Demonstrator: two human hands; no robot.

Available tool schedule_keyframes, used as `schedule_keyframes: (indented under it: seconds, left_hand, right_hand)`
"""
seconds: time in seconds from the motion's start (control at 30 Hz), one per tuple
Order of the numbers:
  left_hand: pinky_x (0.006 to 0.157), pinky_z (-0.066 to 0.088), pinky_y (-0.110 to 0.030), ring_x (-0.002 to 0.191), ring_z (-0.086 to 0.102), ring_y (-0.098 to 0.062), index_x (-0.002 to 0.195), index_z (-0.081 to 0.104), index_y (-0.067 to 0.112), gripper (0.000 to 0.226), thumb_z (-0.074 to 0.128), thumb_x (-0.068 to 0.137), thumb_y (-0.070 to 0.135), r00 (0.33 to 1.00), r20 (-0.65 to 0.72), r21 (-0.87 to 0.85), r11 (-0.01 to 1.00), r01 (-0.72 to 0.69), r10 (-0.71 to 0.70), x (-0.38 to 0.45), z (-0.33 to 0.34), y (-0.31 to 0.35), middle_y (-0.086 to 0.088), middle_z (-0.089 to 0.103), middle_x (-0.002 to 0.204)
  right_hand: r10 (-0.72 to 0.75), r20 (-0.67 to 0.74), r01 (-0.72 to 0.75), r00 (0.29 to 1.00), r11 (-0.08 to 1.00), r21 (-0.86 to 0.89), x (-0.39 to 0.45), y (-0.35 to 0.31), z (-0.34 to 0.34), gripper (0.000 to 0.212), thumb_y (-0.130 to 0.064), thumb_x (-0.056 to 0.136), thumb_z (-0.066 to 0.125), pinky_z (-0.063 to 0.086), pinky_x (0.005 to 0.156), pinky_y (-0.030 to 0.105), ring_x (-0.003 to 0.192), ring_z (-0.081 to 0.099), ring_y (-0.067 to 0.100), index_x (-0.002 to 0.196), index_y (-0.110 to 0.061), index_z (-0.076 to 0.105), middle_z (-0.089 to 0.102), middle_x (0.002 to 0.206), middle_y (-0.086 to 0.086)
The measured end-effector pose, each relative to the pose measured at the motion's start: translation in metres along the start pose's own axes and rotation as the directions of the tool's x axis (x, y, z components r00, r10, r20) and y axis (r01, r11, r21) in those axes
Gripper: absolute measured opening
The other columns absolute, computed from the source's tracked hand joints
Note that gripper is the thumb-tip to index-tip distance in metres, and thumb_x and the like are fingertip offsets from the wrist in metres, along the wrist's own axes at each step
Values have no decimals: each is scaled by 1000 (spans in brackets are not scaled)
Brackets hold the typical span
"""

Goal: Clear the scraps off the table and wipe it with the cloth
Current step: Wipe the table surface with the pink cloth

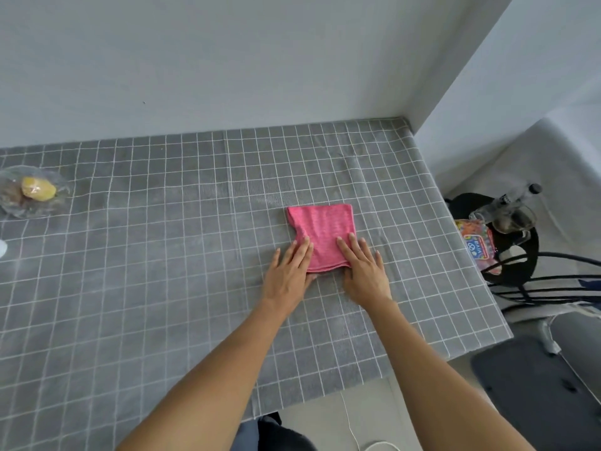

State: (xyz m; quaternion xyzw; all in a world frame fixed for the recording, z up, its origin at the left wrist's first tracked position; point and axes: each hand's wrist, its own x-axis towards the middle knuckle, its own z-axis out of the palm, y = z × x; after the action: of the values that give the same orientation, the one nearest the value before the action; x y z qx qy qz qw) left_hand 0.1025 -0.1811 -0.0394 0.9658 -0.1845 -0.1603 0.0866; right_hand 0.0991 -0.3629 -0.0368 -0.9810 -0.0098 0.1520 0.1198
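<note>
A folded pink cloth (322,232) lies flat on the table (182,262), which wears a grey covering with a white grid. My left hand (287,275) rests flat on the cloth's near left corner, fingers stretched out. My right hand (364,271) lies flat on its near right corner, fingers apart too. Neither hand grips the cloth; both press on it from above. At the far left a clear glass dish (13,203) holds a yellow scrap (38,189) and some brownish bits.
A white wall runs along the table's back edge. Right of the table stands a black stool (520,255) with a colourful packet (478,245) and a clear bottle (514,206). A black chair seat (536,385) is at the near right. A white object (2,248) peeks in at the left edge.
</note>
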Motion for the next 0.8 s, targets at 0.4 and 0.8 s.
schedule_keyframes:
  seconds: [0.4, 0.8]
  left_hand:
    - [120, 4, -44, 147, 9, -26, 150, -9, 8, 74, 41, 95, 3, 995, -97, 125, 991, 39, -27, 3, -17, 16, -11, -9, 159]
    - [121, 1, -37, 148, 5, -18, 151, 4, 9, 65, 33, 95, -5, 958, -259, 0, 992, 130, -125, -31, -39, 88, -7, 5, 160]
  right_hand:
    - [-86, -82, 89, 993, 996, 24, -2, 12, -22, 60, -9, 100, 35, 7, 119, 34, 148, 12, 21, 153, -21, 12, 23, 158, 3]
    - [-233, -109, 221, 966, 969, -114, -58, 56, -84, 61, -7, 100, 34, 12, 118, 35, 148, 8, 22, 154, -21, 9, 17, 159, 5]
